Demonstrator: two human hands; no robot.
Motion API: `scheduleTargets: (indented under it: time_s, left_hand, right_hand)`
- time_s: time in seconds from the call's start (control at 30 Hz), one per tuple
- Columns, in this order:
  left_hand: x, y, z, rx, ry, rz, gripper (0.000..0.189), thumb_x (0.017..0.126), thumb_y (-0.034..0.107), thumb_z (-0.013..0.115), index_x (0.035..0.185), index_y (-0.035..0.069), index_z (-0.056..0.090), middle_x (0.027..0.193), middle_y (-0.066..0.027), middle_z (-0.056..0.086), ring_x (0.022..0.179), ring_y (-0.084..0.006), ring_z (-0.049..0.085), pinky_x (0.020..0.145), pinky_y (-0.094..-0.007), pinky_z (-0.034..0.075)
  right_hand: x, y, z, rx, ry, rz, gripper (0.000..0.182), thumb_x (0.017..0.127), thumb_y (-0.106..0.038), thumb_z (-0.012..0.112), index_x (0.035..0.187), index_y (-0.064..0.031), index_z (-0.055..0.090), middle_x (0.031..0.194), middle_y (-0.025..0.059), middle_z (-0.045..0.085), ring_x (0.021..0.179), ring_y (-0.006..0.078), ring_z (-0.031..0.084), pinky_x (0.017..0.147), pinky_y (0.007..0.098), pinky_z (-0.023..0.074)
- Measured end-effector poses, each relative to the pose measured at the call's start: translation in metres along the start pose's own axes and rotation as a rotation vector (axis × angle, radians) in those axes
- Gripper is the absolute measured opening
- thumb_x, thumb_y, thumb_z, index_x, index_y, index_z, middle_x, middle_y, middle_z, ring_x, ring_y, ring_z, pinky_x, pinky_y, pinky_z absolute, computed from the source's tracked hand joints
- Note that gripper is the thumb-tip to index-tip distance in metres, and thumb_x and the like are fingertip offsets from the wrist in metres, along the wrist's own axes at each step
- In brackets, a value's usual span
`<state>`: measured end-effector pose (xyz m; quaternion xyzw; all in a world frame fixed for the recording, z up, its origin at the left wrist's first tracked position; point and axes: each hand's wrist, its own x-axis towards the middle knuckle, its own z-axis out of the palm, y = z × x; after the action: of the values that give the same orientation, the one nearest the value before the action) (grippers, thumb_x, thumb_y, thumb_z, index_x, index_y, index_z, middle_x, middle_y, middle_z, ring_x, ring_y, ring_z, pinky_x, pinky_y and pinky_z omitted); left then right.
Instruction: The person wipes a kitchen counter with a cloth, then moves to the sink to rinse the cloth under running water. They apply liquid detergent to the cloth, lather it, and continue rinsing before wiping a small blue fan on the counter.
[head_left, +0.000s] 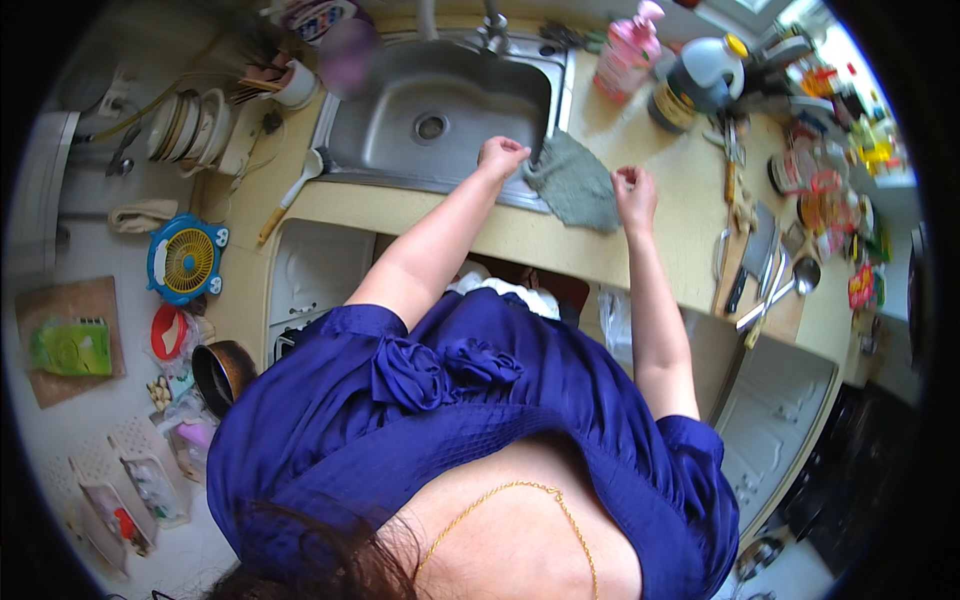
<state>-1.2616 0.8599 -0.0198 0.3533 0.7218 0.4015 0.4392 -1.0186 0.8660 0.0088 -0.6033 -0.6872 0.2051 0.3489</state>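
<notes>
A grey-green cloth (574, 182) lies spread over the right front corner of the sink rim and the counter beside it. At the cloth's left edge is my left hand (501, 159), its thumb and fingertips pinched together on the fabric. My right hand (635, 196) pinches the opposite edge, above the counter. Both forearms reach forward, with the cloth between the two hands. Just left of the cloth is the stainless steel sink (390, 150), with a drain (431, 127) in its basin.
A dish brush (294, 191) lies left of the sink. Behind the cloth stand a pink pump bottle (626, 56) and a large jug (694, 82) with a yellow cap. On the right, a cleaver (760, 236) and a ladle (806, 275) rest by a wooden board (787, 311).
</notes>
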Motion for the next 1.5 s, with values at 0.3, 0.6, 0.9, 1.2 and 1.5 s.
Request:
scheduleTargets:
  time_s: [0.3, 0.6, 0.9, 1.2, 1.5]
  left_hand:
    - [0.011, 0.018, -0.112, -0.195, 0.249, 0.051, 0.018, 0.068, 0.020, 0.069, 0.070, 0.004, 0.061, 0.063, -0.0001, 0.058, 0.058, -0.0063, 0.050, 0.054, -0.0216, 0.041]
    - [0.021, -0.005, -0.233, -0.288, 0.236, -0.019, 0.020, 0.078, 0.021, 0.059, 0.083, 0.002, 0.063, 0.075, -0.0010, 0.062, 0.070, -0.0053, 0.053, 0.067, -0.0205, 0.040]
    - [0.061, -0.019, -0.278, -0.453, 0.080, 0.051, 0.023, 0.083, 0.021, 0.050, 0.087, 0.001, 0.062, 0.083, -0.0042, 0.062, 0.081, -0.0092, 0.056, 0.073, -0.0222, 0.042]
    - [0.075, -0.038, -0.292, -0.523, 0.069, 0.019, 0.023, 0.082, 0.019, 0.050, 0.079, -0.001, 0.062, 0.072, -0.0054, 0.062, 0.062, -0.0094, 0.056, 0.060, -0.0223, 0.045]
    - [0.080, -0.035, -0.295, -0.555, 0.010, 0.017, 0.022, 0.082, 0.015, 0.048, 0.076, -0.002, 0.060, 0.071, -0.0060, 0.061, 0.061, -0.0101, 0.056, 0.057, -0.0220, 0.046]
  right_hand:
    - [0.042, -0.104, 0.092, 0.247, -0.305, -0.062, 0.018, 0.070, -0.015, 0.065, 0.073, -0.0015, 0.054, 0.071, 0.0117, 0.057, 0.068, 0.0242, 0.056, 0.064, 0.0317, 0.0442]
    - [0.122, -0.286, 0.227, 0.243, -0.341, -0.519, 0.016, 0.072, -0.016, 0.061, 0.072, -0.0023, 0.055, 0.069, 0.0145, 0.054, 0.066, 0.0297, 0.055, 0.060, 0.0358, 0.0430]
    - [0.265, -0.430, 0.293, -0.041, 0.046, -0.674, 0.033, 0.071, -0.020, 0.061, 0.100, -0.0071, 0.053, 0.103, 0.0144, 0.051, 0.095, 0.0340, 0.046, 0.080, 0.0393, 0.0393]
    - [0.297, -0.429, 0.331, -0.160, -0.144, -0.585, 0.021, 0.075, -0.026, 0.053, 0.084, -0.0078, 0.061, 0.076, 0.0171, 0.058, 0.073, 0.0347, 0.055, 0.064, 0.0415, 0.0436]
    - [0.275, -0.440, 0.300, -0.171, -0.029, -0.558, 0.020, 0.077, -0.024, 0.050, 0.080, -0.0076, 0.062, 0.071, 0.0175, 0.057, 0.070, 0.0352, 0.055, 0.062, 0.0416, 0.0437]
